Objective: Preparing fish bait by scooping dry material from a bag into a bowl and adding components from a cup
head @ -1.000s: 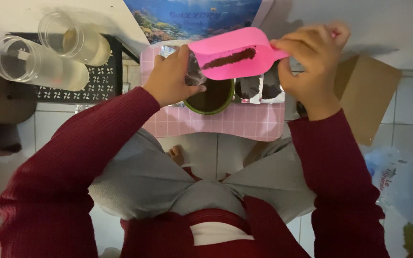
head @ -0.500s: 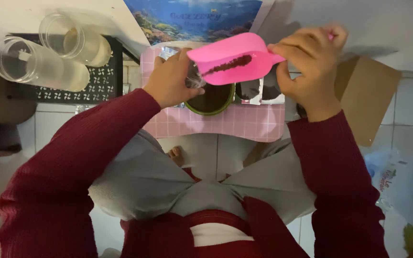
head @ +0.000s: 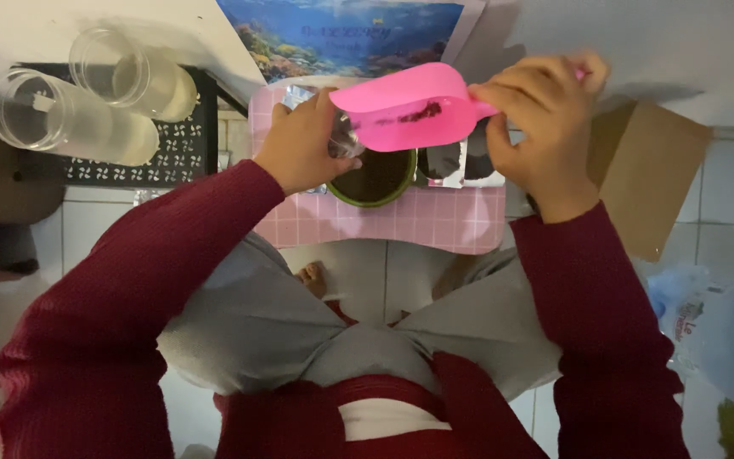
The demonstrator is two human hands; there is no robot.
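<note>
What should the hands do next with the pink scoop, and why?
Probably tip the pink scoop a little more toward the green pot. A dark streak of soil is left inside the scoop, which the right hand holds above the pot, while the left hand holds something shiny beside the pot's rim.

— What packaging was there?

— Silvery foil packets [head: 456, 161] lay on the far pink tray, just right of the green bowl. A brown cardboard box [head: 643, 183] stood at the right.

— Any labels or signs?

— A blue underwater-scene poster [head: 341, 34] lay far centre, and a clear plastic bag [head: 715, 327], perhaps labelled, near right.
</note>
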